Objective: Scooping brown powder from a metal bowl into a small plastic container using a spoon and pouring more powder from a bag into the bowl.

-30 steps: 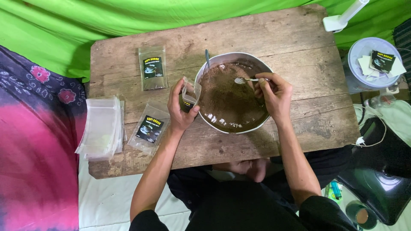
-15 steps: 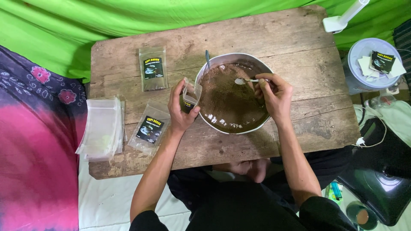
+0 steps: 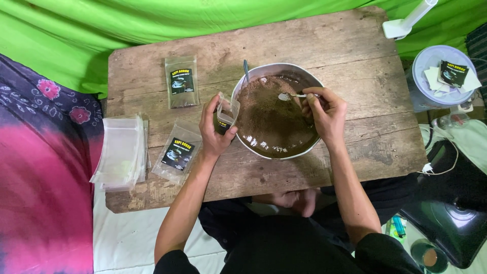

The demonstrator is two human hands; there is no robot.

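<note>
Gripping a spoon (image 3: 285, 96) over the bowl (image 3: 243, 83), right hand (image 3: 324, 114); left hand (image 3: 215, 134) holds a pouch (image 3: 225, 112).

Two hands – left hand (image 3: 215, 133), right hand (image 3: 324, 114) – one bowl (image 3: 253, 76), one spoon (image 3: 290, 96), three labelled pouches – one (image 3: 181, 89), another (image 3: 178, 153), a third (image 3: 225, 114).

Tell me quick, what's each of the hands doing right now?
Left hand: closed on a small clear pouch, held beside the bowl.
Right hand: closed on a spoon over the brown powder.
</note>
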